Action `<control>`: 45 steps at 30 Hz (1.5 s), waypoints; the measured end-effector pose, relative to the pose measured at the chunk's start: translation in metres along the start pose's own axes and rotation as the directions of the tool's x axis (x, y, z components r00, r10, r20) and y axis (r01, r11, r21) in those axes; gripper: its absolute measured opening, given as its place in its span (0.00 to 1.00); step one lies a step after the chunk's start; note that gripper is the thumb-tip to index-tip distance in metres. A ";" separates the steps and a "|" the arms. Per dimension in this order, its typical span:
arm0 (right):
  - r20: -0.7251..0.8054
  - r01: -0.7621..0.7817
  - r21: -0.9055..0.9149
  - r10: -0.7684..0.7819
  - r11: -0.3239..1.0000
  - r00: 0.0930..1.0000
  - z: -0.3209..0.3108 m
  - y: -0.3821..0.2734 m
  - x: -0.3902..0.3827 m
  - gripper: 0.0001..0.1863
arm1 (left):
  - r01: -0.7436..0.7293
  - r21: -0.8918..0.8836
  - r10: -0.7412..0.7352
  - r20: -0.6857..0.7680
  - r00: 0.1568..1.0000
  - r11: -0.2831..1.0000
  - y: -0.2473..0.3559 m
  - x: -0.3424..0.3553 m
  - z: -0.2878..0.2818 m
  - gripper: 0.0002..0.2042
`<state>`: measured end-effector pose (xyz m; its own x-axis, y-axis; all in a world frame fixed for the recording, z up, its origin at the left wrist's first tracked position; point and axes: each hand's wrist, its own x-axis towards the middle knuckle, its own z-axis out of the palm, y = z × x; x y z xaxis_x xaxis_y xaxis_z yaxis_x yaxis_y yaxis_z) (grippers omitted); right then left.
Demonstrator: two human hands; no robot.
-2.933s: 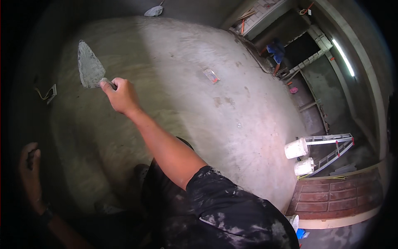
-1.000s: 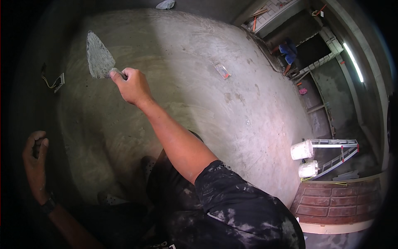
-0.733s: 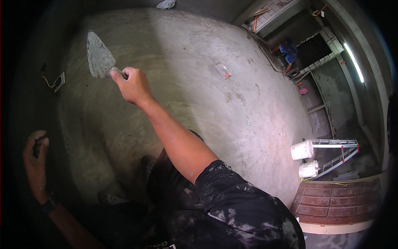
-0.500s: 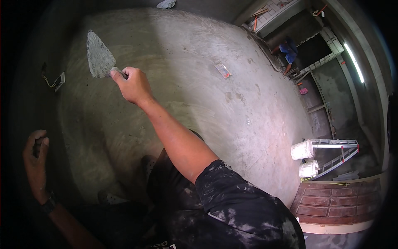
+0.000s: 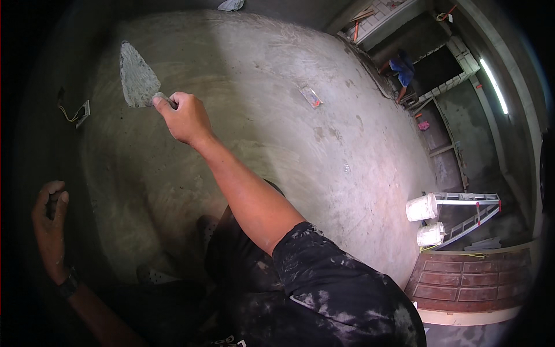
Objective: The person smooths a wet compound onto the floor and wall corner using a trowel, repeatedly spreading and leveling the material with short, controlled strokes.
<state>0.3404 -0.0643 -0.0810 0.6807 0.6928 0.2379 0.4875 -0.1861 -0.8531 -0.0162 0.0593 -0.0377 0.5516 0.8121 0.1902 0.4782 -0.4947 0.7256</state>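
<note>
My right hand (image 5: 186, 118) is closed around the handle of a pointed trowel (image 5: 137, 78) with a grey, mortar-smeared blade. The blade points up and to the left, over the grey cement floor (image 5: 231, 115). Between thumb and forefinger the handle shows only in part; my palm hides the rest. Down at the left, my left hand (image 5: 51, 222) is raised with its fingers loosely curled and the thumb apart. Nothing can be seen in it.
An electrical box with loose wires (image 5: 84, 114) is at the left. A small flat packet (image 5: 311, 96) lies on the floor. At right are white buckets (image 5: 421, 208), a ladder (image 5: 477, 215) and a brown panelled door (image 5: 468, 277). Another person (image 5: 402, 69) bends at the far right.
</note>
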 end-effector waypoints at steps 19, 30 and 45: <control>-0.006 0.024 -0.013 -0.024 1.000 1.000 0.001 -0.002 0.003 0.29 | -0.061 -0.064 0.057 -0.071 0.996 0.996 -0.032 0.004 0.007 0.14; 0.028 0.011 -0.033 -0.011 0.999 1.000 -0.004 -0.003 0.005 0.31 | -0.020 -0.052 0.018 -0.032 0.999 0.998 -0.010 0.006 0.003 0.14; -0.001 0.025 -0.025 -0.025 0.999 1.000 -0.001 -0.003 0.005 0.30 | -0.051 -0.065 0.048 -0.047 0.998 0.997 -0.016 0.008 0.004 0.11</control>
<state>0.3428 -0.0607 -0.0768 0.6689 0.6967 0.2591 0.5176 -0.1864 -0.8350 -0.0166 0.0725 -0.0507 0.5411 0.8013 0.2552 0.4045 -0.5141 0.7564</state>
